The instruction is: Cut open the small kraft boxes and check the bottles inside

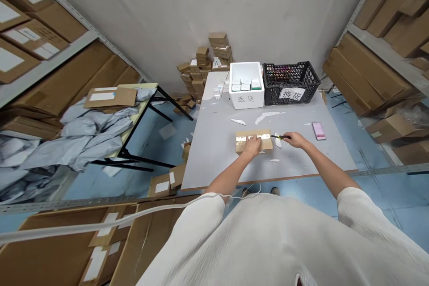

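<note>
A small cardboard box [240,144] with shiny clear tape along its top lies on the grey table. My left hand [253,145] grips it from the near side, fingers resting over the top. In my right hand [295,139] is a utility knife [280,137], its handle black and yellow. The blade end points left and meets the right end of the box; whether it cuts into the tape is too small to tell. Scraps of white paper [278,143] lie beside the box and under the knife.
A white foam box [247,102] with small cartons and a black plastic crate [291,84] stand at the table's back. A phone [318,131] lies on the right. Stacked cardboard boxes [219,47] rise behind. Grey mailing bags [97,129] cover a side table at left. A white cable [117,219] crosses the lower left.
</note>
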The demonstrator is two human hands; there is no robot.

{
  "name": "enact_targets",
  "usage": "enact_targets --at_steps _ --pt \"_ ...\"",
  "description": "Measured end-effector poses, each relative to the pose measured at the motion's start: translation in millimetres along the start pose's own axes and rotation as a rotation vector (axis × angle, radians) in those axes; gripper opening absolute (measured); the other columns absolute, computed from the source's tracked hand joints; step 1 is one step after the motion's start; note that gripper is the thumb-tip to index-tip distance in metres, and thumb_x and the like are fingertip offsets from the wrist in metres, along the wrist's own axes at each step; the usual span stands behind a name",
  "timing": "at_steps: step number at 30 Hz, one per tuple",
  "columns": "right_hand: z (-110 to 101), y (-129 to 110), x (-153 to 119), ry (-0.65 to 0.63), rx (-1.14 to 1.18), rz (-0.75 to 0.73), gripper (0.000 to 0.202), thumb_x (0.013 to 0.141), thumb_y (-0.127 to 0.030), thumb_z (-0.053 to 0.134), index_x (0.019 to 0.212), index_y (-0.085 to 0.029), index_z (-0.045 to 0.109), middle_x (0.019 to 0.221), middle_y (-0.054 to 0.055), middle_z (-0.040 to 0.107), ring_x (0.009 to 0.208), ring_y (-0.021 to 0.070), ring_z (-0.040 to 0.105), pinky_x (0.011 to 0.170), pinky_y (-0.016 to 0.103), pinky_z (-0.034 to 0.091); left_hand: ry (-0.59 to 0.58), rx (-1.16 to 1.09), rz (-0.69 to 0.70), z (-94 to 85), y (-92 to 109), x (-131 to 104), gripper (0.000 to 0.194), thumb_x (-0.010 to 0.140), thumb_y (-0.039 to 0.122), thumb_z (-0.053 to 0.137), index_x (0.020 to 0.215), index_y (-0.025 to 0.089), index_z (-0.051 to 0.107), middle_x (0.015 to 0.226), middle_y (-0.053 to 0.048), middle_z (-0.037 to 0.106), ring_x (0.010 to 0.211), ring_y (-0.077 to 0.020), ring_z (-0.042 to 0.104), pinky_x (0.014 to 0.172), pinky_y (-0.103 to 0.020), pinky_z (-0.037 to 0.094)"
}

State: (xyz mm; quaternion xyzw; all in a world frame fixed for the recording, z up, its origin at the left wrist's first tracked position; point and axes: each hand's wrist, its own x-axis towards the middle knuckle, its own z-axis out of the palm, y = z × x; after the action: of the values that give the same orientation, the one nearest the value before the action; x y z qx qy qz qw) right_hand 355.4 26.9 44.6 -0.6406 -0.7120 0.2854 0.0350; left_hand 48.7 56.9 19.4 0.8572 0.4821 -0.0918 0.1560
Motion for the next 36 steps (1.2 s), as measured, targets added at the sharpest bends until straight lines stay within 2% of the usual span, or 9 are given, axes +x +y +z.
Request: enact_targets --at_steps 9,14,17,20,24,27,31,36 --pt "4.6 2.8 29.5 -0.069 -0.136 -0.09 0.037 0.109 -0.037 0.051 0.132 -0.031 0.08 0.123 0.007 0.081 0.106 0.028 0.071 0.08 0.032 0.046 0.046 -0.029 0.003 11.6 -2.6 -6.8 0.061 0.093 0.029 0.083 0.147 0.022 0.056 0.146 -0.018 0.059 0.133 -0.0336 0.062 0.132 -0.053 0.023" --pt "6.5 -8.5 40.8 -0.053 -0.303 -0.171 0.036 0.109 -0.03 0.048 0.125 -0.028 0.08 0.117 0.012 0.079 0.103 0.0283 0.07 0.087 0.035 0.043 0.082 -0.016 0.03 22.7 -6.8 -8.6 0.062 0.092 0.028 0.082 0.147 0.025 0.055 0.144 -0.015 0.06 0.133 -0.0321 0.062 0.132 -0.055 0.023" --pt "3.4 -16.8 42.0 -0.061 -0.345 -0.199 0.036 0.108 -0.025 0.046 0.12 -0.026 0.079 0.115 0.014 0.078 0.099 0.0274 0.068 0.085 0.035 0.041 0.09 -0.007 0.031 25.6 -8.6 -8.9 0.058 0.094 0.03 0.08 0.146 0.026 0.054 0.143 -0.014 0.06 0.133 -0.0314 0.062 0.132 -0.056 0.023" --pt "-2.2 -20.4 35.8 -0.125 -0.222 -0.155 0.033 0.107 -0.031 0.046 0.106 -0.025 0.078 0.102 0.011 0.076 0.089 0.0241 0.064 0.076 0.032 0.04 0.081 -0.009 0.02 25.5 -9.7 -8.4 0.058 0.094 0.031 0.081 0.145 0.025 0.055 0.142 -0.015 0.06 0.128 -0.0314 0.064 0.131 -0.055 0.023" --pt "-6.0 -15.2 17.7 -0.271 0.09 -0.042 0.034 0.103 -0.046 0.051 0.089 -0.024 0.073 0.081 0.004 0.068 0.073 0.0182 0.055 0.065 0.028 0.038 0.078 -0.027 0.011 25.3 -9.9 -8.5 0.057 0.093 0.032 0.082 0.143 0.024 0.056 0.141 -0.015 0.06 0.123 -0.0315 0.066 0.13 -0.055 0.023" --pt "-4.1 -7.9 4.1 -0.321 0.25 0.028 0.037 0.098 -0.056 0.058 0.092 -0.023 0.074 0.08 0.002 0.066 0.066 0.0152 0.05 0.06 0.026 0.037 0.089 -0.034 0.017 25.9 -9.7 -8.8 0.057 0.093 0.033 0.082 0.143 0.024 0.056 0.141 -0.015 0.059 0.125 -0.0314 0.065 0.13 -0.054 0.023" --pt "1.4 -1.7 -4.0 -0.341 0.342 0.095 0.047 0.093 -0.066 0.062 0.102 -0.022 0.077 0.082 0.002 0.067 0.063 0.0138 0.049 0.056 0.025 0.037 0.104 -0.052 0.036 24.7 -10.4 -9.1 0.056 0.092 0.03 0.084 0.141 0.022 0.059 0.139 -0.016 0.06 0.131 -0.0327 0.062 0.131 -0.054 0.024" --pt "6.0 2.0 -6.3 -0.35 0.37 0.043 0.044 0.091 -0.064 0.068 0.095 -0.021 0.078 0.078 0.002 0.068 0.067 0.0143 0.054 0.059 0.024 0.041 0.106 -0.055 0.031 20.0 -9.2 -10.8 0.053 0.095 0.029 0.079 0.143 0.026 0.056 0.141 -0.013 0.061 0.127 -0.0308 0.065 0.132 -0.054 0.024"
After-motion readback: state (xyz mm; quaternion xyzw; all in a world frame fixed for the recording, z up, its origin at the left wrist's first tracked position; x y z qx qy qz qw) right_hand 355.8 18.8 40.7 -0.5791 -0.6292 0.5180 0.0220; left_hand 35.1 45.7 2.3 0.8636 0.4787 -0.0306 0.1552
